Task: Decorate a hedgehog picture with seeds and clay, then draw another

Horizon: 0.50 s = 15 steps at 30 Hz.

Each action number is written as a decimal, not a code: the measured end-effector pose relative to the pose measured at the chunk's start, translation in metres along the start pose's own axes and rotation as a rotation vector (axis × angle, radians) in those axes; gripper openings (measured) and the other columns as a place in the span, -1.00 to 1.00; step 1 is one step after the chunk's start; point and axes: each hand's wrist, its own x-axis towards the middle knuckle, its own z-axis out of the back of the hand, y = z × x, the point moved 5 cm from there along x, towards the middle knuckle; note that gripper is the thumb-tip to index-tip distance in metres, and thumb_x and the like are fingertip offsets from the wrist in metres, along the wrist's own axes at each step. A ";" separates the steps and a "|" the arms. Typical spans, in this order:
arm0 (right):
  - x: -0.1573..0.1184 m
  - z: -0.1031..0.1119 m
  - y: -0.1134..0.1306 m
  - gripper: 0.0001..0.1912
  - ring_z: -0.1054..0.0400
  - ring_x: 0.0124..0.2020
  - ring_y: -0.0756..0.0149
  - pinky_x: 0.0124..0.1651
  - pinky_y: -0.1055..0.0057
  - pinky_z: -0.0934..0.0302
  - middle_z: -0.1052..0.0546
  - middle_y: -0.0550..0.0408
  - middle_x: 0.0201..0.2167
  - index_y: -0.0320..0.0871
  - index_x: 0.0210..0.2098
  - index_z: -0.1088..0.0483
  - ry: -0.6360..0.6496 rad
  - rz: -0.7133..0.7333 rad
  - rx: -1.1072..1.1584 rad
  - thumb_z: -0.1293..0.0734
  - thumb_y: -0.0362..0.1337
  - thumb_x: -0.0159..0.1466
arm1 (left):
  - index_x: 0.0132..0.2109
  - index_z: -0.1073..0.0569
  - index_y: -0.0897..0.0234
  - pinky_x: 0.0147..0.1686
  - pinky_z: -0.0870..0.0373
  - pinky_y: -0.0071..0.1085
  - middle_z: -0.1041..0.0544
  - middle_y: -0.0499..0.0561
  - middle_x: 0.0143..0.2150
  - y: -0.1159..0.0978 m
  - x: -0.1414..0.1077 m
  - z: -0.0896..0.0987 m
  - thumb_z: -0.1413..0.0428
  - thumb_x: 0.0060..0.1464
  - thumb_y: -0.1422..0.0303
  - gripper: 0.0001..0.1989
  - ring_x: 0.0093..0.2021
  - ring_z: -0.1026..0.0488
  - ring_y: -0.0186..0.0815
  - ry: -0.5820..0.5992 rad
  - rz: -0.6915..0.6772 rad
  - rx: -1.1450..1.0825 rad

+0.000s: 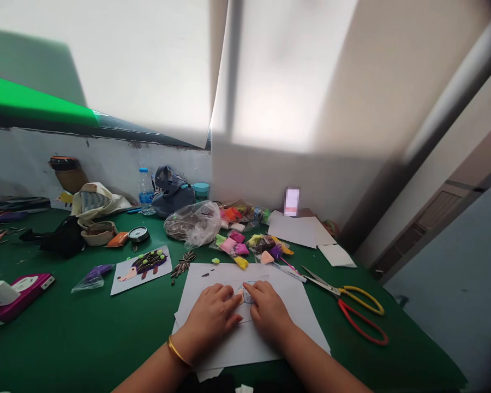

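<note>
Left hand point(208, 319): held open, pressed flat on white paper point(204, 278)
Right hand point(268, 312): held open, laid against a blue-outlined oval point(249, 293)
Scissors point(339, 292): laid beside the paper on the tabletop point(65, 349)

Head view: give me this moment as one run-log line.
left hand: on white paper sheet | right hand: on small blue-outlined round shape | nearby: red-and-yellow-handled scissors

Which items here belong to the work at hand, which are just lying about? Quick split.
In hand: left hand, right hand, white paper sheet, small bluish round shape.

Lying about: red-and-yellow-handled scissors, clay packets, clay hedgehog card, water bottle.
</note>
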 end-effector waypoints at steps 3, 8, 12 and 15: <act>0.000 0.000 0.001 -0.36 -0.26 -0.05 0.16 0.07 0.28 -0.20 -0.47 -0.03 -0.13 -0.14 0.19 -0.37 0.010 -0.002 0.002 -0.20 -0.54 0.13 | 0.09 -0.44 0.02 -0.01 -0.30 -0.16 -0.48 0.05 -0.04 -0.002 0.002 0.000 -0.18 0.16 0.24 -0.66 -0.01 -0.38 -0.09 0.025 0.012 0.033; 0.000 0.001 0.006 -0.40 -0.27 -0.09 0.17 0.01 0.30 -0.19 -0.47 0.00 -0.15 -0.06 0.15 -0.41 0.044 0.020 -0.028 -0.23 -0.52 0.14 | 0.05 -0.46 0.11 0.00 -0.32 -0.19 -0.51 0.05 -0.07 0.002 0.003 -0.001 -0.17 0.17 0.27 -0.71 -0.03 -0.41 -0.11 -0.005 0.010 -0.010; 0.002 0.000 0.008 -0.45 -0.27 -0.14 0.18 -0.06 0.32 -0.17 -0.46 0.01 -0.19 0.01 0.10 -0.45 0.061 0.021 -0.074 -0.24 -0.51 0.17 | 0.00 -0.47 0.19 -0.03 -0.36 -0.20 -0.55 0.07 -0.11 0.009 0.003 -0.001 -0.10 0.22 0.29 -0.77 -0.07 -0.45 -0.13 -0.074 0.038 -0.067; 0.002 -0.001 0.008 -0.45 -0.27 -0.14 0.19 -0.06 0.32 -0.16 -0.46 0.02 -0.19 0.02 0.10 -0.45 0.065 0.015 -0.078 -0.25 -0.51 0.17 | -0.02 -0.48 0.20 -0.03 -0.37 -0.20 -0.55 0.08 -0.10 0.013 0.002 -0.002 -0.12 0.20 0.29 -0.78 -0.06 -0.46 -0.13 -0.081 0.063 -0.103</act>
